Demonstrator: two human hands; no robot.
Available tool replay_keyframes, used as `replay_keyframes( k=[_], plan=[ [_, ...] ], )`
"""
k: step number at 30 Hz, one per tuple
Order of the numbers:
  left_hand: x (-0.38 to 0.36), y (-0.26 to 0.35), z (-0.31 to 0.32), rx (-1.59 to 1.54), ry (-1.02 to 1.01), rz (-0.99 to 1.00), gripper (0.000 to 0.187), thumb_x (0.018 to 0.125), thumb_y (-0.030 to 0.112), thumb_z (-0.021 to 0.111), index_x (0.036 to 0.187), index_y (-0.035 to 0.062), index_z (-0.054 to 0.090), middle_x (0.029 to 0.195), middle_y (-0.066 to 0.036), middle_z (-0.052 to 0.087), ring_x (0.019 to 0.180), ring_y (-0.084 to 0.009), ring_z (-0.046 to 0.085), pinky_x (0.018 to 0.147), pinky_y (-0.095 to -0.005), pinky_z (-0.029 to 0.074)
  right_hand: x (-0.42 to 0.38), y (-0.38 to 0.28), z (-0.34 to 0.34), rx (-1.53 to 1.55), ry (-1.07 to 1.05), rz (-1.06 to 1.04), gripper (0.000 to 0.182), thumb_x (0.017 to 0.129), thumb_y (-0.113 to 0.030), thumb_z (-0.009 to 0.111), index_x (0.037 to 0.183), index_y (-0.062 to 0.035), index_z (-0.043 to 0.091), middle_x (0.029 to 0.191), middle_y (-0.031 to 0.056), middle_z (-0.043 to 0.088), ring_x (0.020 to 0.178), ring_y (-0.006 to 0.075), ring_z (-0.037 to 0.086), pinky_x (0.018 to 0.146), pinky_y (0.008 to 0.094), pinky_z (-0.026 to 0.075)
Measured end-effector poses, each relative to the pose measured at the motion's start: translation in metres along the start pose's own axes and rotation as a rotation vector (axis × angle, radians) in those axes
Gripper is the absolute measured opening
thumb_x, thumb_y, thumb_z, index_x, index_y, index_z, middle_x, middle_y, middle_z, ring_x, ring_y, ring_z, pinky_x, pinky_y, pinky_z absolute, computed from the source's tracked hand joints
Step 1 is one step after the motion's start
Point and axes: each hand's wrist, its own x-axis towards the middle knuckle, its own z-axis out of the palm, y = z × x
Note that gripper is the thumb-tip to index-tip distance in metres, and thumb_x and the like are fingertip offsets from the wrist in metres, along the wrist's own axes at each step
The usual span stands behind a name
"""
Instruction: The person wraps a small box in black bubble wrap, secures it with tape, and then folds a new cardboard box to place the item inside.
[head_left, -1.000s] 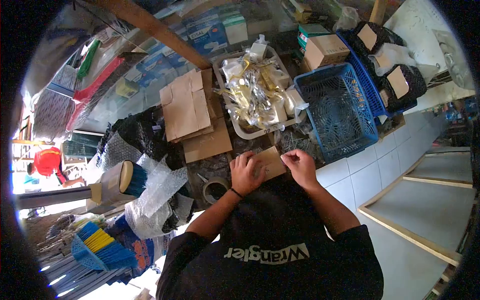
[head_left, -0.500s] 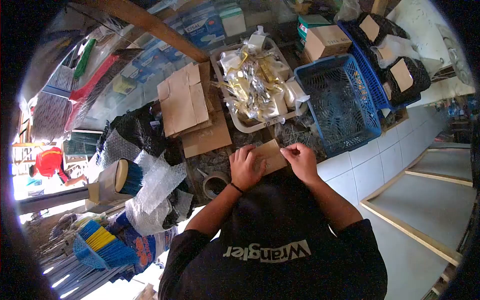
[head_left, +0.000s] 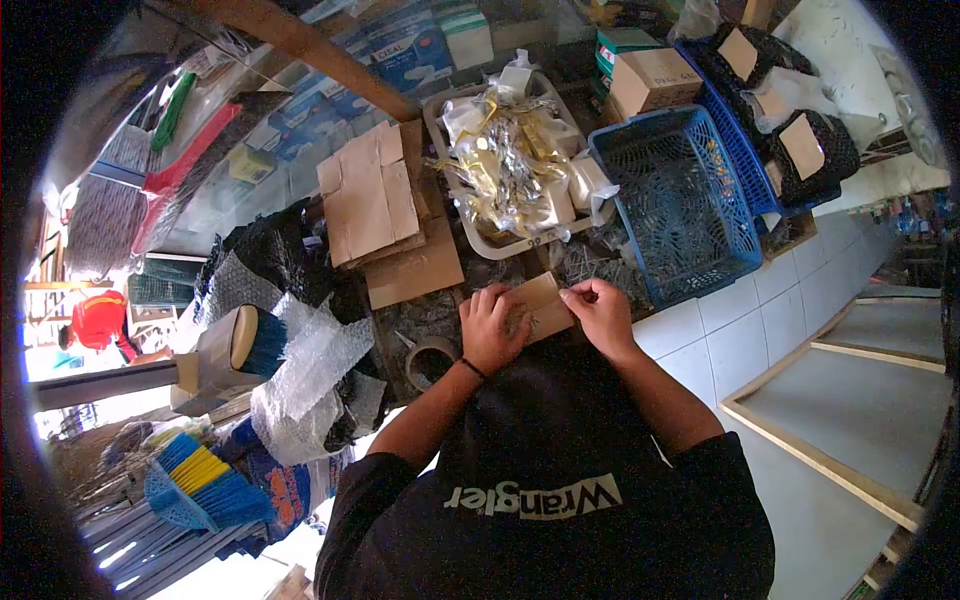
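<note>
A small brown cardboard piece (head_left: pixel 540 300) lies between my hands at the near edge of the cluttered worktop. My left hand (head_left: pixel 492 328) rests over its left side, fingers curled onto it. At its right edge, my right hand (head_left: pixel 598 312) pinches with thumb and forefinger; whatever is between those fingertips is too small to make out. A roll of tape (head_left: pixel 432 363) sits just left of my left wrist. Beyond the cardboard stands a tray (head_left: pixel 497 250) heaped with plastic-wrapped, gold and silver coloured items.
Flattened cardboard (head_left: pixel 370 200) is stacked behind left, with bubble wrap (head_left: pixel 310 370) nearer. A blue basket (head_left: pixel 680 200) stands right of the tray, beside a cardboard box (head_left: pixel 652 82). A broom head (head_left: pixel 245 345) juts in at left. A person in red (head_left: pixel 98 320) is far left.
Both hands stay at the cardboard, with only a slight shift of the right fingers at its edge. The person in red at far left has changed posture a little.
</note>
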Motion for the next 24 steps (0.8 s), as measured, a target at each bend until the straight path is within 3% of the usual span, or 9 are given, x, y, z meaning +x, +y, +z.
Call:
replay_keyframes(
  k=[7,24],
  plan=[
    [-0.0018,-0.0024,0.0035,-0.017,-0.02,-0.025,0.031,0.071,0.024,0.067,0.095,0.0092,0.055,0.107,-0.01,0.052,0.1,-0.03,0.049,0.08,-0.0422,0.037,-0.0003,-0.0024,0.0001,-0.027,0.018,-0.028,0.025,0.077,-0.024,0.069,0.079,0.0004,0.062,0.07,0.0112,0.064,0.065,0.0209,0.063,0.061,0.0318,0.048],
    [-0.0023,-0.0056,0.0054,-0.007,0.011,-0.002,0.03,0.069,0.024,0.069,0.092,0.0087,0.055,0.104,-0.008,0.052,0.095,-0.027,0.05,0.078,-0.0411,0.037,0.0049,0.0029,0.0078,-0.095,0.064,-0.063,0.023,0.074,-0.022,0.07,0.075,-0.0002,0.062,0.066,0.0119,0.062,0.059,0.022,0.06,0.055,0.034,0.045]
  ],
)
